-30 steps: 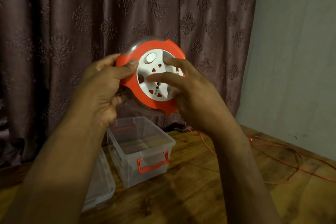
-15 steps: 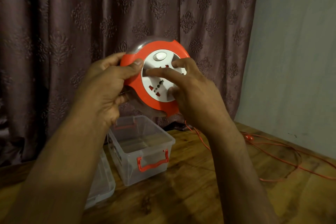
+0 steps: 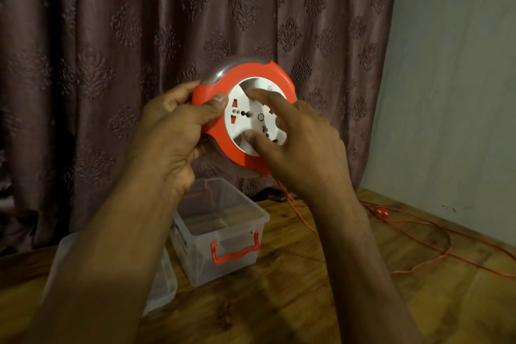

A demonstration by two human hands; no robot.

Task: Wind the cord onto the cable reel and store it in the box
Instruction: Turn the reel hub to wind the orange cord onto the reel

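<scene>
Cable reel (image 3: 245, 117), a round orange plastic drum with a white socket face and a clear rim, is up in the air in front of the dark patterned curtain (image 3: 139, 22), above the far edge of the wooden table (image 3: 293, 288). My left hand (image 3: 173, 131) grips its left rim, thumb curled over the orange front and fingers wrapped behind. My right hand (image 3: 304, 148) rests on the white face with its fingers spread: the forefinger touches near the top, the thumb near the bottom. Thin orange cord (image 3: 418, 240) hangs from the reel's lower edge and trails in loose loops across the right of the table. Below the reel stands the clear plastic box (image 3: 223, 232) with 1 orange handle facing me, open-topped. A clear lid (image 3: 164, 288) lies just beside its left.
</scene>
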